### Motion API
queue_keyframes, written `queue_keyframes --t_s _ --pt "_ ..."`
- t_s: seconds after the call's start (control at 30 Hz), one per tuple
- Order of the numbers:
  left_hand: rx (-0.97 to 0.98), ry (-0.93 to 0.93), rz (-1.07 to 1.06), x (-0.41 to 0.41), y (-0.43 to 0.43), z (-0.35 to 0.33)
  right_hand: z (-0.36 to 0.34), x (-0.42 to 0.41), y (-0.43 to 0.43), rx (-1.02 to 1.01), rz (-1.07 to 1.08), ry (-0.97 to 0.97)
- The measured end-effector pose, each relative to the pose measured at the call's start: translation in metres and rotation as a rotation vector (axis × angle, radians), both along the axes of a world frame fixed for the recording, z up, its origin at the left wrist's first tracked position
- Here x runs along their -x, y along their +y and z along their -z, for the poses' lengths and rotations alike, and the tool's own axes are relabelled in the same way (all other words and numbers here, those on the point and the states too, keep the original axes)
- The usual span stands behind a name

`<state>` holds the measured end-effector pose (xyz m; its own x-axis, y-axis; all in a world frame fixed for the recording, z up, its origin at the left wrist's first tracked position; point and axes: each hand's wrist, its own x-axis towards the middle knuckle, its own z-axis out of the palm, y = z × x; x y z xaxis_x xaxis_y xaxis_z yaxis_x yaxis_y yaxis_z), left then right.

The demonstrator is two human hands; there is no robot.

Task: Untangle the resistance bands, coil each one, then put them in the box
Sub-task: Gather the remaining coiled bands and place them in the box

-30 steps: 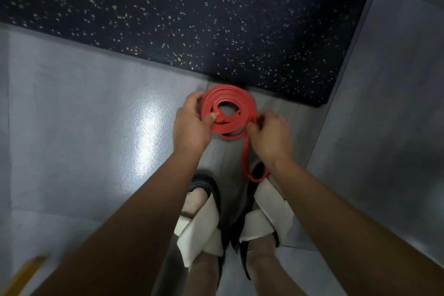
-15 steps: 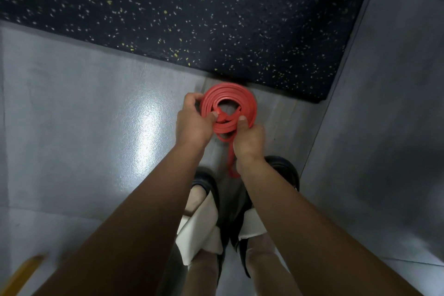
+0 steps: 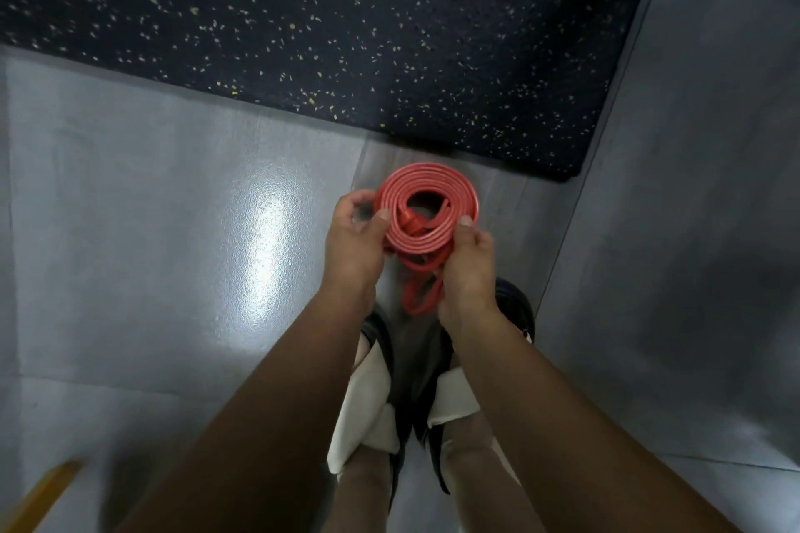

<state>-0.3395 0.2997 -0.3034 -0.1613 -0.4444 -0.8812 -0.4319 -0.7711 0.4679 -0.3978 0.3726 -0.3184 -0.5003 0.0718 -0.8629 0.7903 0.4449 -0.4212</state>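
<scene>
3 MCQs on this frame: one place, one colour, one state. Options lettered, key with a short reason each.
1. Where is the band?
A. on the mat
B. held in both hands above the floor
C. in a box

2. What colour is the band?
A. red
B. yellow
C. black

3. What state is the band in?
A. fully stretched out straight
B. mostly coiled, a loose tail hanging below
C. cut in two pieces

Key:
1 B: the left hand and right hand grip its two sides over the grey floor, short of the mat.
2 A: the whole coil is red.
3 B: flat rings on top, a loop dangling between the hands.
</scene>
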Motion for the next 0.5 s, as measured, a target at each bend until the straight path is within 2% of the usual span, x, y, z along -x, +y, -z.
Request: queue_keyframes --t_s 0.2,0.5 --pt "-0.009 0.100 -0.021 -0.004 -0.001 -0.071 -0.066 0.010 0.000 0.064 -0.089 0.131" --pt "-0.035 0.186 -0.143 -0.007 -0.007 -0.259 -0.254 0.023 -0.030 0.267 0.010 0.207"
